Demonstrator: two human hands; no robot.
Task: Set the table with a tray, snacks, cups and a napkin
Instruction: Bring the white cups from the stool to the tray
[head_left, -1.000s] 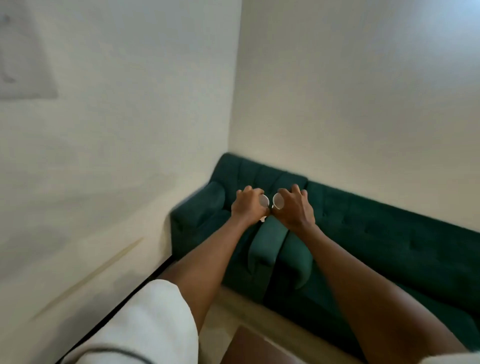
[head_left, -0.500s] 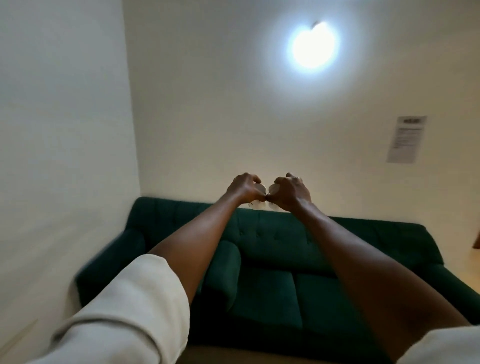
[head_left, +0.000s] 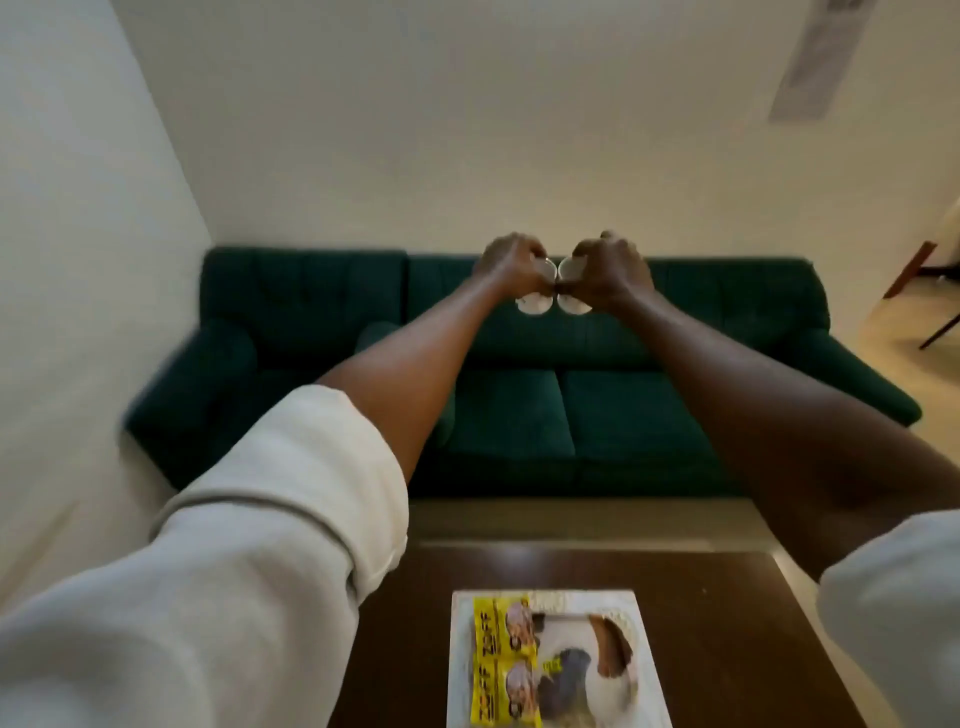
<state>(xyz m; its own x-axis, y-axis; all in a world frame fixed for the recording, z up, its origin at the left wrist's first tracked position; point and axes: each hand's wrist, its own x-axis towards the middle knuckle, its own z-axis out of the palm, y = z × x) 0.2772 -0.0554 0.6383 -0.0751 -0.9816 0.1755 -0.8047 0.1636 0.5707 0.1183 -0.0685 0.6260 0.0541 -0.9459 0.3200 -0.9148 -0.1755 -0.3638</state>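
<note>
Both arms are stretched out in front of me, high above the table. My left hand (head_left: 509, 265) grips a small white cup (head_left: 534, 302), and my right hand (head_left: 610, 270) grips a second white cup (head_left: 574, 305). The two cups touch side by side between the hands, in front of the sofa's backrest. Below, on the dark wooden table (head_left: 727, 623), lies a white tray (head_left: 460, 649) with yellow snack packets (head_left: 501, 670) on its left side and a pictured design in the middle.
A dark green sofa (head_left: 519, 415) stands behind the table against the wall. A white wall runs along the left. At the far right edge a chair leg (head_left: 935, 332) shows on a light floor. A paper notice (head_left: 815, 57) hangs on the wall.
My view has swung right and downward, bringing the table and tray into sight. Both hands keep holding the cups together out in front.
</note>
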